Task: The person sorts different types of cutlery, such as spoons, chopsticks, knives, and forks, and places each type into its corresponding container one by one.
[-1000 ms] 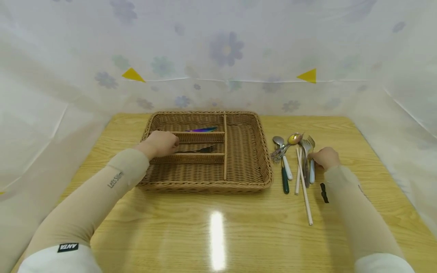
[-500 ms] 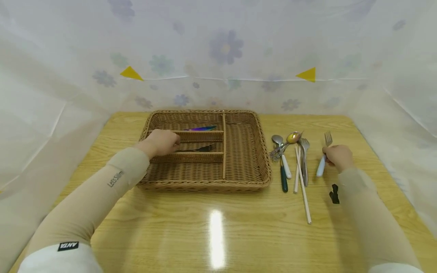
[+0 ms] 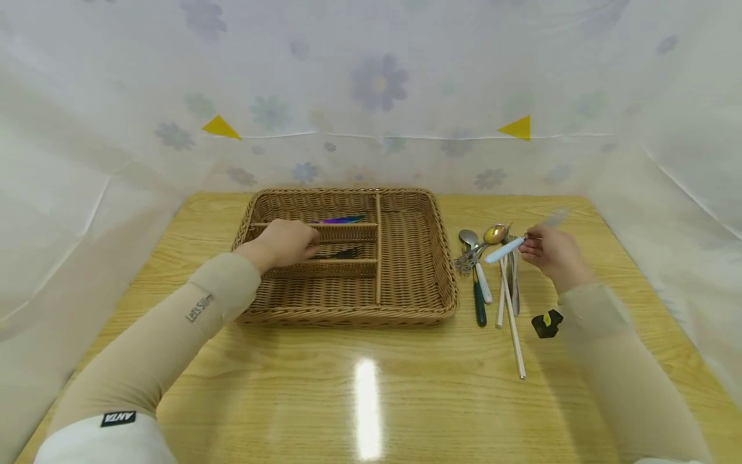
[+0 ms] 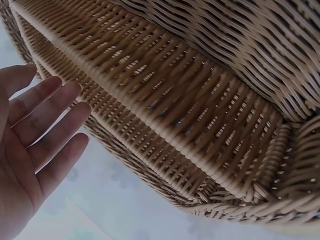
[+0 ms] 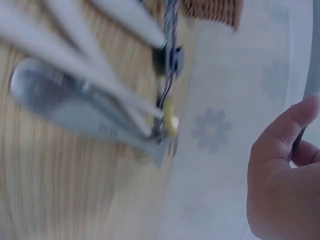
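Observation:
My right hand [image 3: 553, 254] pinches a fork by its light blue handle [image 3: 504, 250], raised over the cutlery pile. The fork's metal head is blurred by motion and points up and right. In the right wrist view, thumb and finger of the hand [image 5: 285, 185] meet on the fork at the image edge. My left hand [image 3: 288, 243] hovers over the left part of a brown wicker basket [image 3: 348, 317]; in the left wrist view its fingers [image 4: 57, 160] are loosely extended, holding nothing. A dark fork [image 3: 348, 253] lies in the basket's middle compartment, and a purple-blue utensil [image 3: 342, 220] in the back one.
Right of the basket lie a silver spoon [image 3: 468, 237], a gold spoon [image 3: 495, 234], a green handle [image 3: 480, 305], a white handle [image 3: 484, 283] and crossed chopsticks [image 3: 513, 322]. A black piece [image 3: 547, 324] shows beside the right wrist. Floral cloth [image 3: 379, 84] hangs behind the table.
My right hand drew the blue-handled fork out of the pile to the right, then lifted it and swung its handle leftward. The left hand shifted slightly right over the basket.

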Action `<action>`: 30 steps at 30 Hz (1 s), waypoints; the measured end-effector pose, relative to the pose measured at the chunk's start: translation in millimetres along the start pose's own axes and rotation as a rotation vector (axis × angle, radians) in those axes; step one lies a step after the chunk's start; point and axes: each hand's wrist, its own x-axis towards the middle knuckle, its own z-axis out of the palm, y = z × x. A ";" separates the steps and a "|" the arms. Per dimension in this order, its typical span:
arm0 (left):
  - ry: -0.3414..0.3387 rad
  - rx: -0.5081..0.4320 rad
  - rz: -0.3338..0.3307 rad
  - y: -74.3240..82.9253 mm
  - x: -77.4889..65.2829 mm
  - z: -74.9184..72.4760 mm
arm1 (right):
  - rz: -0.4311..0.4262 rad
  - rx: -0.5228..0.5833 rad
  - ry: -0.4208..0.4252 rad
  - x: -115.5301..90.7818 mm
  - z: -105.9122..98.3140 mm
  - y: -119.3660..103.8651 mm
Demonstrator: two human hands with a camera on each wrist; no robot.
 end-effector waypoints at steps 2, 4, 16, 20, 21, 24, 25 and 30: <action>0.019 0.002 0.002 2.4 0.1 -0.7 | 0.017 0.070 -0.016 -3.2 10.0 0.4; 0.041 -0.001 0.004 5.0 0.3 -2.0 | 0.032 0.122 -0.033 -6.1 20.1 1.5; 0.124 -0.095 0.039 32.1 6.7 -11.6 | 0.010 0.126 -0.118 -23.9 91.4 19.4; 0.132 -0.091 0.062 40.8 9.8 -14.1 | -0.012 0.094 -0.106 -25.2 116.9 27.9; 0.131 -0.086 0.064 42.3 10.3 -14.6 | -0.018 0.081 -0.099 -25.4 123.0 30.4; 0.123 -0.079 0.060 45.2 11.4 -16.2 | -0.030 0.056 -0.079 -25.0 138.7 38.4; 0.121 -0.083 0.059 45.8 11.6 -16.8 | -0.032 0.056 -0.066 -24.4 143.1 41.3; 0.121 -0.121 0.079 49.5 13.8 -17.1 | -0.042 0.072 -0.032 -20.9 158.5 53.4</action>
